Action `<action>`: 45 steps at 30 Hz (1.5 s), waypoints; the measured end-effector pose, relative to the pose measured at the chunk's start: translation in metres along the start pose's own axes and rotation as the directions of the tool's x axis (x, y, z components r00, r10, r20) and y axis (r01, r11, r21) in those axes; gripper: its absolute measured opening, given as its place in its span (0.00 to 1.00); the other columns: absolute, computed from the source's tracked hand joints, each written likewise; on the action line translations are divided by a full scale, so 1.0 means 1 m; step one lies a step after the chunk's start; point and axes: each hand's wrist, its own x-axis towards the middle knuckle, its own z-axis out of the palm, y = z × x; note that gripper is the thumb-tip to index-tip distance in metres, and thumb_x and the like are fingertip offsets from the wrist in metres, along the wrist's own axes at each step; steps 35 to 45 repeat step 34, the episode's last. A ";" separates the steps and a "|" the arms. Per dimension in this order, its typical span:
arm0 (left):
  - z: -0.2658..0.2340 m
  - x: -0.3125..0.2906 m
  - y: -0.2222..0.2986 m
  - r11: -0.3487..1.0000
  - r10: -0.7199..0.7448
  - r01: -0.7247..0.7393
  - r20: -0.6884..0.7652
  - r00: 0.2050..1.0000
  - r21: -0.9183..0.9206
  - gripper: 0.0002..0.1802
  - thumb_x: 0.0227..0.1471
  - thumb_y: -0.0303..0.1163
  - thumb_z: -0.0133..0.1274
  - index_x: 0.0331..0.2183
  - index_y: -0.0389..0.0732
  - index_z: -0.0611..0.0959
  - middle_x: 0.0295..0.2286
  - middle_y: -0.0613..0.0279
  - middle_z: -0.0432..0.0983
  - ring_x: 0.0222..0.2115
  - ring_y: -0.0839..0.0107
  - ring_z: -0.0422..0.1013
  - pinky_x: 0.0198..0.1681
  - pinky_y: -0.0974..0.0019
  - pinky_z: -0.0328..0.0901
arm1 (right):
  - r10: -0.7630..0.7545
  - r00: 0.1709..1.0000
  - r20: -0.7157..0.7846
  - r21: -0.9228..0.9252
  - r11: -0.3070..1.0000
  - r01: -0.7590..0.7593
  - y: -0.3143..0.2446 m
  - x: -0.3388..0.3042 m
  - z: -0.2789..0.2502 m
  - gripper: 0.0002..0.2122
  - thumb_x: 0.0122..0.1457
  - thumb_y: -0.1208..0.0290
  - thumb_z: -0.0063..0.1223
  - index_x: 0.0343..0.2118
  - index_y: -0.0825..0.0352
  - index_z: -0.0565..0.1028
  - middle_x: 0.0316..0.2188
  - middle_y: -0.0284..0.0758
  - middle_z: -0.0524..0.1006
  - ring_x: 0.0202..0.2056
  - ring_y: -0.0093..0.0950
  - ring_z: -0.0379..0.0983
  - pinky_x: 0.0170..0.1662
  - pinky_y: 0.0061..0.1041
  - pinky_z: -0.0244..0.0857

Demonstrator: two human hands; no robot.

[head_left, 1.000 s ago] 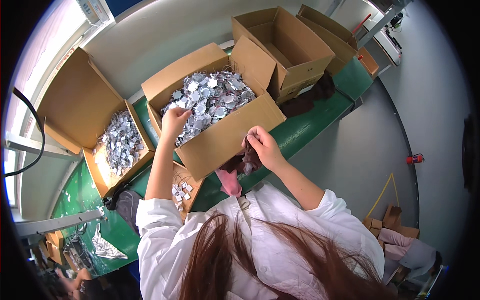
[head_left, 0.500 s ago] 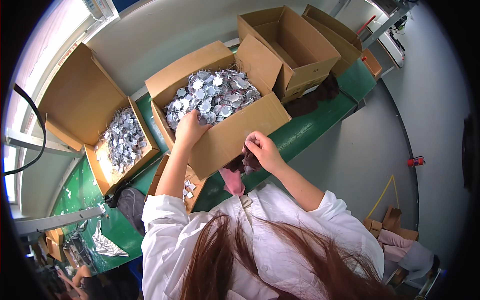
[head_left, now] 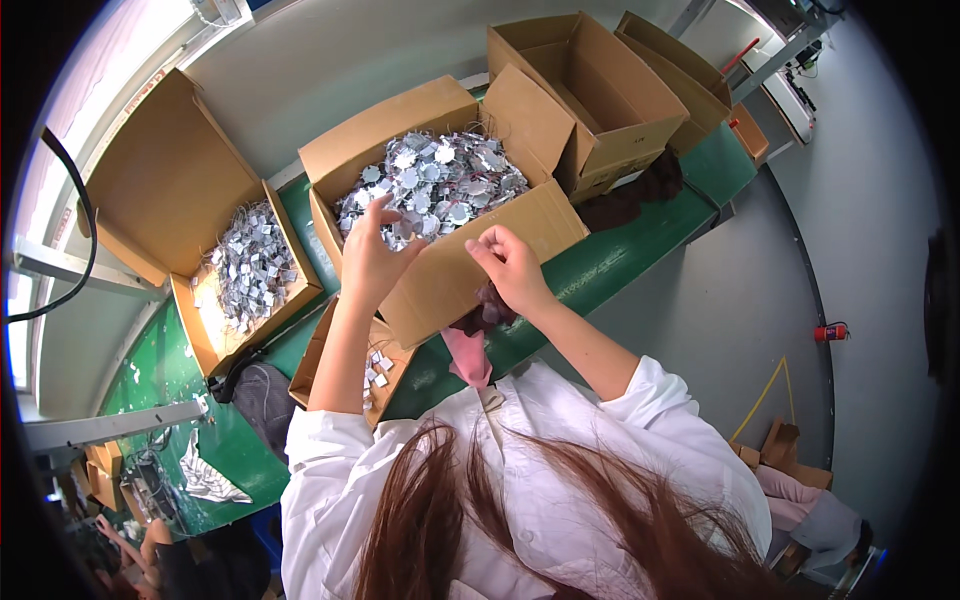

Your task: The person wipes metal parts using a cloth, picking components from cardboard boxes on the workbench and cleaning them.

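A large open cardboard box (head_left: pixel 480 265) holds a heap of flat silvery pieces (head_left: pixel 435 180) with thin wires, some scalloped and some round. Over its near left corner is my left hand (head_left: pixel 376 262), thumb and fingers spread in a C shape with nothing seen between them. In front of the box's near flap I hold my right hand (head_left: pixel 512 270) with curled fingers, the thumb against them; whatever is inside them, if anything, is hidden. Below that hand lies a dark brown cloth (head_left: pixel 488 306), beside a pink cloth (head_left: pixel 465 355).
At left, another open box (head_left: pixel 190 325) contains small square wired pieces (head_left: pixel 253 265). A small carton (head_left: pixel 385 395) with white squares sits under my left forearm. A cardboard box (head_left: pixel 630 130) stands at the back right. The green table (head_left: pixel 570 275) runs beneath; a grey bag (head_left: pixel 265 410) lies left.
My right hand has let go of the brown cloth and risen toward the box's flap. My left hand has lifted off the silvery pieces and its fingers have spread.
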 end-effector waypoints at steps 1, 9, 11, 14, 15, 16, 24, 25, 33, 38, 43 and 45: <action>-0.003 -0.002 0.007 0.997 0.071 -0.071 -0.006 0.997 0.027 0.35 0.27 0.30 0.62 0.42 0.37 0.67 0.31 0.57 0.72 0.35 0.61 0.68 0.39 0.64 0.62 | -0.065 0.998 -0.012 -0.027 0.998 0.065 -0.007 0.006 0.006 0.09 0.51 0.69 0.49 0.23 0.69 0.66 0.16 0.29 0.70 0.20 0.15 0.65 0.24 0.15 0.58; -0.008 -0.016 0.019 0.981 0.190 -0.187 -0.060 0.980 0.052 0.32 0.28 0.30 0.62 0.40 0.38 0.68 0.31 0.59 0.72 0.36 0.61 0.67 0.40 0.63 0.61 | -0.126 0.992 -0.014 -0.070 0.990 0.125 -0.001 0.025 0.028 0.09 0.50 0.68 0.51 0.23 0.70 0.71 0.15 0.30 0.72 0.19 0.15 0.66 0.22 0.17 0.58; -0.008 -0.017 0.019 0.981 0.191 -0.188 -0.065 0.980 0.050 0.32 0.28 0.30 0.62 0.40 0.38 0.69 0.31 0.59 0.72 0.36 0.61 0.67 0.40 0.63 0.61 | -0.154 0.988 -0.019 -0.051 0.987 0.152 -0.001 0.026 0.029 0.09 0.50 0.69 0.51 0.22 0.70 0.71 0.15 0.30 0.71 0.19 0.15 0.65 0.22 0.17 0.58; -0.008 -0.018 0.017 0.986 0.164 -0.163 -0.069 0.984 0.020 0.30 0.27 0.30 0.62 0.38 0.38 0.70 0.31 0.58 0.72 0.36 0.61 0.67 0.40 0.63 0.62 | -0.182 0.983 0.004 -0.129 0.975 0.181 -0.002 0.029 0.030 0.09 0.50 0.69 0.49 0.22 0.71 0.70 0.14 0.30 0.70 0.18 0.15 0.64 0.22 0.18 0.58; -0.007 -0.018 0.015 0.987 0.159 -0.158 -0.069 0.985 0.016 0.28 0.28 0.30 0.62 0.37 0.37 0.71 0.30 0.58 0.73 0.36 0.61 0.68 0.39 0.63 0.62 | -0.174 0.985 0.008 -0.133 0.976 0.174 -0.001 0.031 0.031 0.09 0.50 0.70 0.49 0.22 0.71 0.70 0.13 0.31 0.69 0.18 0.15 0.63 0.22 0.18 0.57; -0.006 -0.017 0.013 0.988 0.154 -0.153 -0.070 0.986 0.010 0.27 0.28 0.30 0.62 0.36 0.37 0.71 0.30 0.57 0.73 0.35 0.60 0.68 0.39 0.64 0.62 | -0.166 0.986 0.011 -0.139 0.976 0.166 0.000 0.033 0.031 0.09 0.50 0.70 0.48 0.21 0.71 0.70 0.13 0.31 0.69 0.18 0.15 0.63 0.22 0.18 0.57; 0.000 -0.015 -0.002 0.978 0.046 -0.045 -0.002 0.999 -0.204 0.24 0.29 0.30 0.62 0.33 0.35 0.72 0.30 0.55 0.74 0.33 0.66 0.71 0.38 0.67 0.65 | -0.162 0.987 0.015 -0.129 0.978 0.163 0.017 0.055 0.033 0.11 0.45 0.69 0.49 0.16 0.72 0.68 0.10 0.33 0.65 0.16 0.16 0.58 0.20 0.21 0.54; 0.000 -0.015 -0.004 0.967 0.021 -0.016 0.016 1.000 -0.255 0.24 0.29 0.30 0.62 0.32 0.34 0.73 0.30 0.56 0.74 0.33 0.67 0.71 0.39 0.67 0.65 | -0.150 0.989 0.016 -0.116 0.982 0.150 0.017 0.056 0.034 0.11 0.45 0.69 0.49 0.15 0.72 0.67 0.10 0.33 0.64 0.16 0.16 0.58 0.19 0.22 0.53; -0.001 -0.019 -0.019 0.901 -0.108 0.151 0.127 0.986 -0.407 0.23 0.29 0.29 0.62 0.33 0.35 0.74 0.31 0.57 0.73 0.35 0.70 0.70 0.41 0.68 0.65 | -0.100 0.993 0.063 -0.175 0.978 0.110 0.017 0.062 0.037 0.12 0.43 0.67 0.50 0.13 0.72 0.68 0.08 0.32 0.64 0.15 0.16 0.58 0.19 0.21 0.54; -0.001 -0.019 -0.020 0.879 -0.119 0.172 0.144 0.982 -0.446 0.23 0.29 0.29 0.62 0.33 0.35 0.74 0.32 0.58 0.73 0.35 0.69 0.70 0.41 0.67 0.65 | -0.087 0.993 0.077 -0.181 0.978 0.099 0.017 0.064 0.037 0.12 0.43 0.67 0.50 0.14 0.72 0.69 0.08 0.32 0.64 0.15 0.16 0.58 0.19 0.20 0.54; -0.001 -0.019 -0.020 0.879 -0.119 0.172 0.144 0.982 -0.446 0.23 0.29 0.29 0.62 0.33 0.35 0.74 0.32 0.58 0.73 0.35 0.69 0.70 0.41 0.67 0.65 | -0.087 0.993 0.077 -0.181 0.978 0.099 0.017 0.064 0.037 0.12 0.43 0.67 0.50 0.14 0.72 0.69 0.08 0.32 0.64 0.15 0.16 0.58 0.19 0.20 0.54; -0.001 -0.019 -0.020 0.879 -0.119 0.172 0.144 0.982 -0.446 0.23 0.29 0.29 0.62 0.33 0.35 0.74 0.32 0.58 0.73 0.35 0.69 0.70 0.41 0.67 0.65 | -0.087 0.993 0.077 -0.181 0.978 0.099 0.017 0.064 0.037 0.12 0.43 0.67 0.50 0.14 0.72 0.69 0.08 0.32 0.64 0.15 0.16 0.58 0.19 0.20 0.54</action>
